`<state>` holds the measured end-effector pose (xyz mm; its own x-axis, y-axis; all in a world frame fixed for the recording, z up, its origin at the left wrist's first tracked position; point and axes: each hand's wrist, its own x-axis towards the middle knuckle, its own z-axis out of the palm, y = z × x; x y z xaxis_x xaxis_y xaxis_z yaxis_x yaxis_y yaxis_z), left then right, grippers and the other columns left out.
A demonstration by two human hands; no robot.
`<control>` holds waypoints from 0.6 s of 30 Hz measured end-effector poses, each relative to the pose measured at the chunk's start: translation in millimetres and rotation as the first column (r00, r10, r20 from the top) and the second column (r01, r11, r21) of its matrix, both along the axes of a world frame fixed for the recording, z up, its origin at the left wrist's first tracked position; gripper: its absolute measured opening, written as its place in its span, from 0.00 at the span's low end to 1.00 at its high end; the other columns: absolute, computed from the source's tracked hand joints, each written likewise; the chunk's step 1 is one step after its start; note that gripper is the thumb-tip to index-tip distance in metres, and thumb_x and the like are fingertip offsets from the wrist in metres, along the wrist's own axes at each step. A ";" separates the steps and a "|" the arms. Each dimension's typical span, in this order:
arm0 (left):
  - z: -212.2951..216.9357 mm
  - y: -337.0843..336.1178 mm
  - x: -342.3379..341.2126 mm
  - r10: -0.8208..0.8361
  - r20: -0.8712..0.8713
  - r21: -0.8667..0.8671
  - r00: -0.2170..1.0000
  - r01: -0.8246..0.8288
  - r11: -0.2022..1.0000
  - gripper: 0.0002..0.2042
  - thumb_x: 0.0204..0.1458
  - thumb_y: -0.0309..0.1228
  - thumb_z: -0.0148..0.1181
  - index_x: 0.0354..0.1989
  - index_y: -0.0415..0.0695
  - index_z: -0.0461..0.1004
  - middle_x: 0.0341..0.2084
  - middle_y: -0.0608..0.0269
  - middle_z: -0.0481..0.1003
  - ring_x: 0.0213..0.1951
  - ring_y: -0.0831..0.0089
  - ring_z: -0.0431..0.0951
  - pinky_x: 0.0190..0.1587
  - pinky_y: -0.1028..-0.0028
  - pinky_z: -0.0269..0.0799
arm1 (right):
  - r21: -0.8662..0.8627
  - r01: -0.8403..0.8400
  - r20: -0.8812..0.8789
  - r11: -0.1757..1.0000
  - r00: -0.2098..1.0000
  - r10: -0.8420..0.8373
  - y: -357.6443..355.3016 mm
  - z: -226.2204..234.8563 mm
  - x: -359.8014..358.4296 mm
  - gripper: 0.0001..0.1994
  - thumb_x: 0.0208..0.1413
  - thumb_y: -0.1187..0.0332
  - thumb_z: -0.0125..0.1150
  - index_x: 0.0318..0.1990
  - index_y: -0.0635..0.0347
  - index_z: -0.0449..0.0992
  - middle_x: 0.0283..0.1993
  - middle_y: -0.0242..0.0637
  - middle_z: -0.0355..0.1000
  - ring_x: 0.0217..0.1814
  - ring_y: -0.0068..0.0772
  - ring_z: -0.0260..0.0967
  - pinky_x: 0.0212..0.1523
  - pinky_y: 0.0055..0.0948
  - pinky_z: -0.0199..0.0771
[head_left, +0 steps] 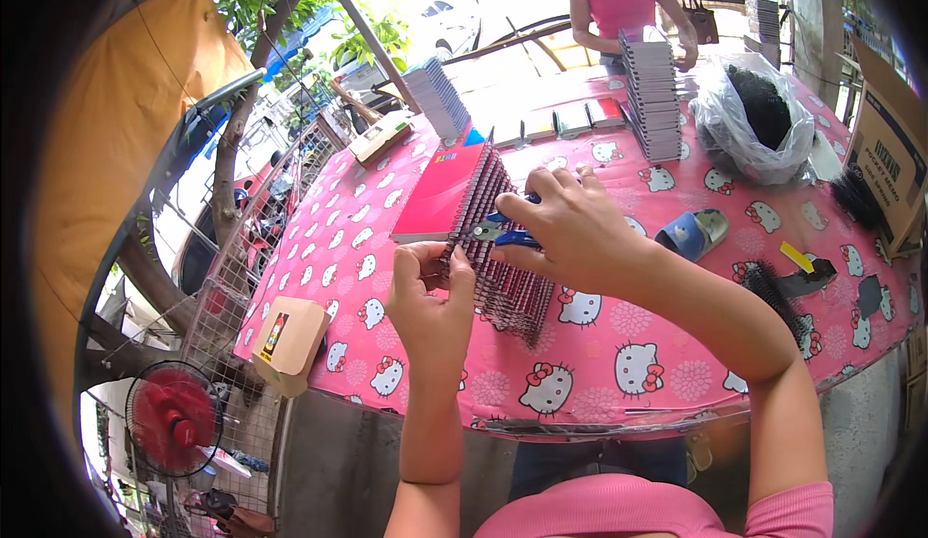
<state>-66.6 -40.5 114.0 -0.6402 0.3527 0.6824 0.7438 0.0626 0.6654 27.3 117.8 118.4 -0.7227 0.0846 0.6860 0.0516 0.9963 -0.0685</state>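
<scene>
A stack of red-covered spiral notebooks (437, 195) stands in front of me on the table, its wire-bound edge (517, 296) turned to the right. My right hand (570, 219) grips blue-handled pliers (517, 238), whose metal jaws meet the wire binding near the stack's near corner. Close beside the jaws, my left hand (432, 282) has its thumb and fingertips pinched at the end of the binding. What exactly lies between those fingertips is too small to make out.
A pink patterned cloth (619, 316) covers the table. Farther back stand notebook stacks (652, 98) and a plastic bag of black wire coils (759, 117). A blue slipper (688, 235) lies at right, near a cardboard box (884, 151). Another person (619, 6) stands across the table. A red fan (174, 419) is at lower left.
</scene>
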 end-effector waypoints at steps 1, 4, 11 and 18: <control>-1.1 -0.4 -0.8 0.004 0.000 -0.002 1.000 -0.004 1.000 0.05 0.52 0.24 0.61 0.33 0.39 0.70 0.26 0.67 0.73 0.28 0.84 0.72 0.32 0.80 0.70 | 0.012 -0.019 -0.025 1.000 1.000 0.019 1.1 -1.0 -1.2 0.25 0.52 0.44 0.59 0.48 0.53 0.70 0.42 0.46 0.67 0.46 0.50 0.68 0.47 0.49 0.66; -4.2 -1.0 -5.3 -0.009 -0.016 0.027 1.000 0.010 1.000 0.05 0.52 0.23 0.60 0.33 0.39 0.71 0.25 0.68 0.73 0.28 0.84 0.73 0.33 0.81 0.70 | -0.038 -0.097 0.043 0.995 0.994 0.099 5.7 7.5 -1.5 0.26 0.52 0.43 0.58 0.45 0.58 0.72 0.40 0.49 0.70 0.44 0.50 0.72 0.43 0.46 0.71; -11.5 1.6 -10.0 -0.011 -0.061 0.081 0.998 0.015 0.997 0.05 0.50 0.23 0.62 0.32 0.37 0.71 0.25 0.64 0.74 0.25 0.82 0.75 0.28 0.80 0.71 | -0.157 0.039 0.320 0.987 0.947 0.013 8.7 17.2 -7.2 0.34 0.50 0.37 0.57 0.32 0.71 0.74 0.29 0.49 0.74 0.33 0.45 0.76 0.34 0.39 0.76; -8.9 -3.9 -6.9 -0.063 0.155 0.154 0.986 0.039 0.987 0.08 0.52 0.25 0.61 0.32 0.39 0.67 0.23 0.68 0.71 0.24 0.86 0.69 0.25 0.84 0.66 | -0.040 0.015 -0.008 0.999 1.000 -0.015 7.1 -4.1 1.2 0.34 0.49 0.35 0.56 0.32 0.67 0.74 0.29 0.48 0.73 0.31 0.47 0.75 0.34 0.40 0.74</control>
